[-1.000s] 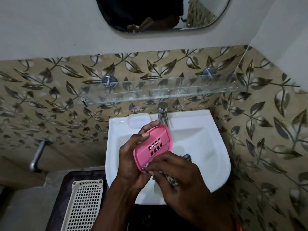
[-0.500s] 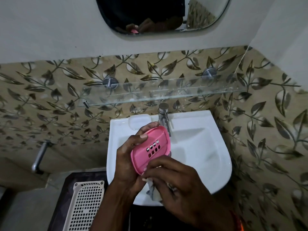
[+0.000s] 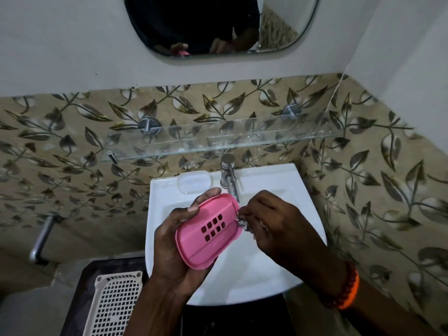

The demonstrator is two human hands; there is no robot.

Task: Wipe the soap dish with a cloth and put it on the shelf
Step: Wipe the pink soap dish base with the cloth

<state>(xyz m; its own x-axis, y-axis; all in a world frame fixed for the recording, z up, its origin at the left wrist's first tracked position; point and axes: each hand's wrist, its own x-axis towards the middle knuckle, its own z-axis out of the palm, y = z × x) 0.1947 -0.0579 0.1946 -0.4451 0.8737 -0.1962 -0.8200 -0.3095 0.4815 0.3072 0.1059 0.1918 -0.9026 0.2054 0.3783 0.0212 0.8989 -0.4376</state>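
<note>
The head view looks down on a pink plastic soap dish (image 3: 208, 230) held over the white basin (image 3: 244, 282), tilted with its underside up, so that two rows of small square drain holes and a raised rim show. The left hand (image 3: 174, 241) grips it from the left, palm under its near end, thumb on the long edge and a fingertip curled over the far end. At the dish's right edge a scrap of patterned cloth (image 3: 242, 220) is pinched in the right hand (image 3: 278, 221), whose fingers are bunched together round it; most of the cloth is hidden under that hand. An orange and dark beaded band (image 3: 346, 292) sits on the right wrist. Below the basin's near left corner lies a cream perforated plastic tray (image 3: 114, 304) on a dark surface. At the basin's far edge stands a chrome tap (image 3: 229, 175), its spout just beyond the dish, with a moulded soap recess (image 3: 195, 181) to its left. Above it a clear glass shelf (image 3: 218, 139) runs along the leaf-patterned tiles (image 3: 72, 146) on two round metal mounts. Farther up, a mirror (image 3: 218, 23) reflects both hands.
</note>
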